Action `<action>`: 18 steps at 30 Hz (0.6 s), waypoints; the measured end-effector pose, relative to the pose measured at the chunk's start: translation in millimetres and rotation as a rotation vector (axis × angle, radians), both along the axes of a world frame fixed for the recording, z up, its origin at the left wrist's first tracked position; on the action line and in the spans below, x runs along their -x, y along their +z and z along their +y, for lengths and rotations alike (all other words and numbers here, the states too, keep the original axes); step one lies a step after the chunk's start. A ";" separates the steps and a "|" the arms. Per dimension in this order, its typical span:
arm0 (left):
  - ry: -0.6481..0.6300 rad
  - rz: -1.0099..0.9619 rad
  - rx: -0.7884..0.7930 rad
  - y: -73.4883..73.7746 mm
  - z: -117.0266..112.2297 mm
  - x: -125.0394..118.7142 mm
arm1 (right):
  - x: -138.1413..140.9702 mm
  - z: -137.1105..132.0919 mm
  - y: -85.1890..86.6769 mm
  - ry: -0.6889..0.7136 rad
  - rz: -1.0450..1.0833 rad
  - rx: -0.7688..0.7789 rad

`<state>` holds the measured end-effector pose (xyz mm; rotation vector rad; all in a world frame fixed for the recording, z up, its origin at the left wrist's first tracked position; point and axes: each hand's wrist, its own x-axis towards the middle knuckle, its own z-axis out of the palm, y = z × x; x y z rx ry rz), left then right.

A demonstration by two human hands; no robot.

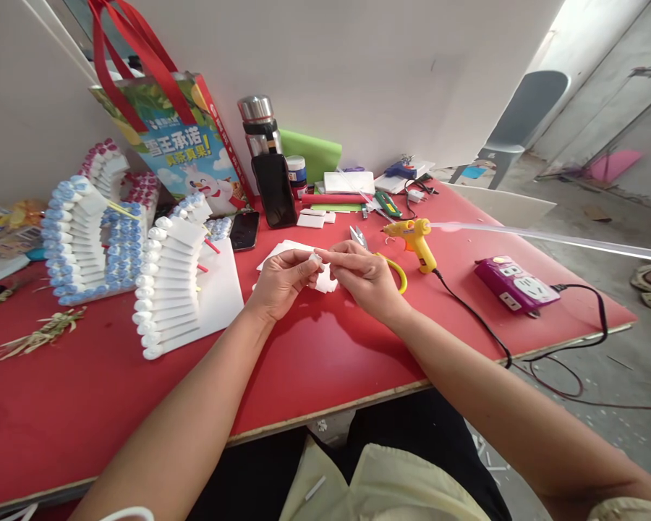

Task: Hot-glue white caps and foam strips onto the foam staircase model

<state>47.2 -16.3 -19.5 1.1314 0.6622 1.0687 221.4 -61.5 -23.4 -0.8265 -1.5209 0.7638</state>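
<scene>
Both hands meet over the middle of the red table. My left hand is closed, pinching a small white paper piece between thumb and fingers. From the right, my right hand pinches the same piece at its other side. Its exact shape is partly hidden by the fingers. White paper sheets lie beneath the hands. Scissors with yellow handles rest just behind my right hand, partly covered by it. A yellow hot glue gun stands to the right.
White fan-shaped paper models and a blue-and-white one stand at the left. Behind are a printed bag, a thermos and a propped black phone. A purple power strip with cords sits near the right edge.
</scene>
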 end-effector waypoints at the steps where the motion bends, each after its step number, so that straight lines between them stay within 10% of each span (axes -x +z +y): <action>1: 0.006 0.007 0.000 -0.3 -0.1 -0.1 | -0.2 0.2 -0.6 -0.004 -0.007 0.000; 18: 0.044 0.080 0.007 -1.8 -1.0 -1.1 | -5.2 2.8 -6.6 -0.094 -0.236 -0.204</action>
